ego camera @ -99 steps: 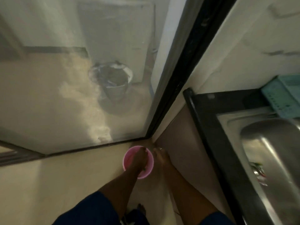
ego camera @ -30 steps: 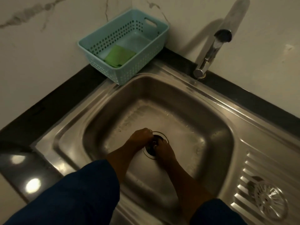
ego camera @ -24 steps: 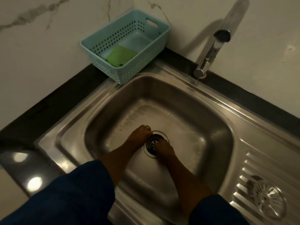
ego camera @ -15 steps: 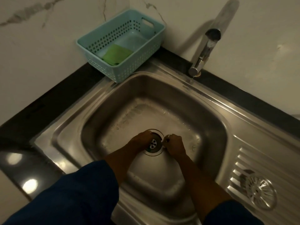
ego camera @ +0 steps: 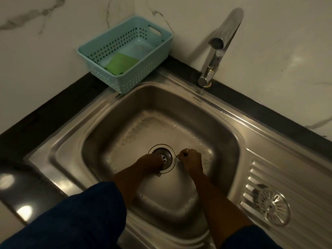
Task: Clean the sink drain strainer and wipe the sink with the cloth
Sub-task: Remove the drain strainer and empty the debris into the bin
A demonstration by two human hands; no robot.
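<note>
The steel sink (ego camera: 115,133) has its round drain (ego camera: 168,151) in the middle of the basin. A perforated drain strainer (ego camera: 164,158) sits in the drain. My left hand (ego camera: 150,163) reaches down on it, fingertips curled onto its near-left side and hiding most of it. My right hand (ego camera: 191,161) is curled into a fist on the basin floor just right of the drain rim, and I make out nothing in it. A green cloth (ego camera: 121,63) lies in the teal basket (ego camera: 143,78) at the sink's back left corner.
A chrome tap (ego camera: 213,58) stands behind the basin. A round slotted metal drain cover (ego camera: 274,206) lies on the ribbed drainboard at the right. A black counter (ego camera: 36,126) borders the sink, with marble wall behind it.
Seconds ago both hands were at a pink tub on the floor. They then met over the drain. My right hand has since drawn away to the right; my left hand stays on the strainer.
</note>
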